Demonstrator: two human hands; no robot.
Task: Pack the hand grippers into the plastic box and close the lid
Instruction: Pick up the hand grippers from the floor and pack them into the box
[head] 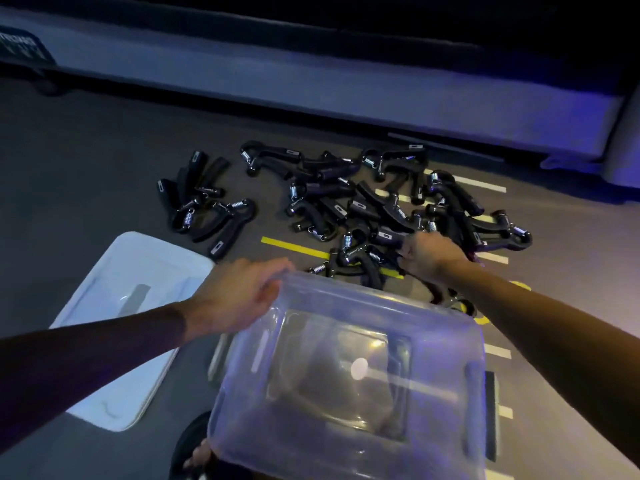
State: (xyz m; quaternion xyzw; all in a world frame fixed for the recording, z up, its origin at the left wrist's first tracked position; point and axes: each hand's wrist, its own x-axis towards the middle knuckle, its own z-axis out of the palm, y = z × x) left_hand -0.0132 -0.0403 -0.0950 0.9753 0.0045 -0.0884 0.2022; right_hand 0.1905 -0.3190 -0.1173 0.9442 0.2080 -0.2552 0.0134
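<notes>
The left hand [242, 292] reaches forward, fingers curled over the far left rim of the clear plastic box [349, 375], gripping it. The right hand [427, 254] stretches out, knuckles up, fingers closing on one of the black hand grippers [346, 202] heaped on the floor [86, 161]. The white lid [138, 271] lies left of the box.

Scene was dim, with a blue-violet cast strongest at upper right. A bright glare spot sat on the box [360, 368] floor. Wide-angle distortion bent the edges. Near forearms and the top were dark and soft.
</notes>
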